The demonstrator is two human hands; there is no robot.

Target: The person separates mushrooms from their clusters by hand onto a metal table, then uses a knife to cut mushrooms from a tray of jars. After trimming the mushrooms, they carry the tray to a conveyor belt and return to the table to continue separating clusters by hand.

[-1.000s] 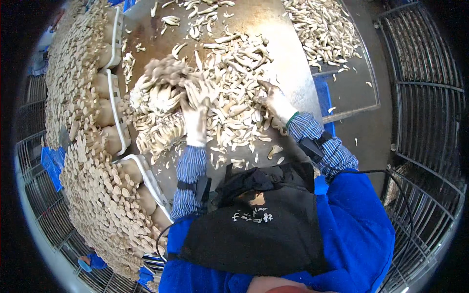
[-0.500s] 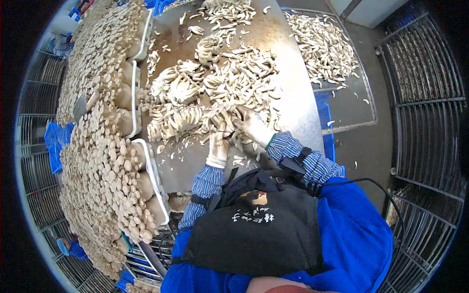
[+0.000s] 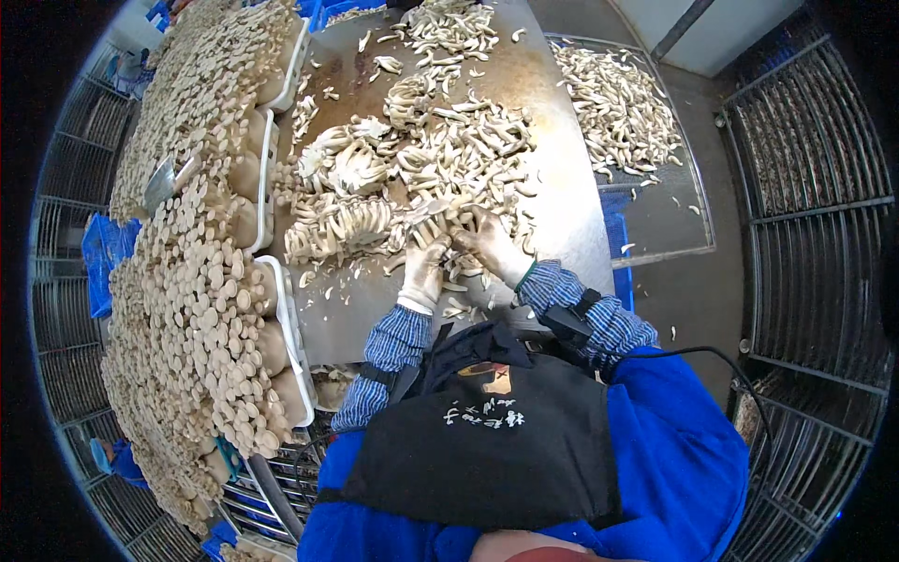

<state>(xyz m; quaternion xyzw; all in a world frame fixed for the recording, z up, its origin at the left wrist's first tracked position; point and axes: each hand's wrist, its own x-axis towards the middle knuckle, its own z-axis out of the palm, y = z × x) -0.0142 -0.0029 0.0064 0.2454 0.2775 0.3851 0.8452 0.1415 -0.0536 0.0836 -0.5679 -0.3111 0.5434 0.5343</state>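
My left hand (image 3: 423,273), in a pale, soiled glove, grips a small mushroom cluster (image 3: 433,228) from its near side. Against the right side of the same cluster, the bent fingers of my right hand (image 3: 493,247) close on its stems; their tips are partly hidden. Larger mushroom clumps (image 3: 348,167) lie beyond my left hand, one with its pale cut base showing. Loose mushrooms (image 3: 468,150) are heaped just past both hands on the metal table (image 3: 571,201). Small scraps lie close to my wrists.
At left, white crates (image 3: 295,351) hold dense mushroom clusters (image 3: 211,318), with a flat-bladed tool (image 3: 161,185) resting on top. A mesh tray (image 3: 613,103) of separated mushrooms stands right of the table, above a blue crate (image 3: 618,239). Wire racks (image 3: 815,187) line the far right.
My right hand has drawn back slightly toward me and its fingers have bent in on the cluster. My left hand still holds it. The whole view has shifted a little.
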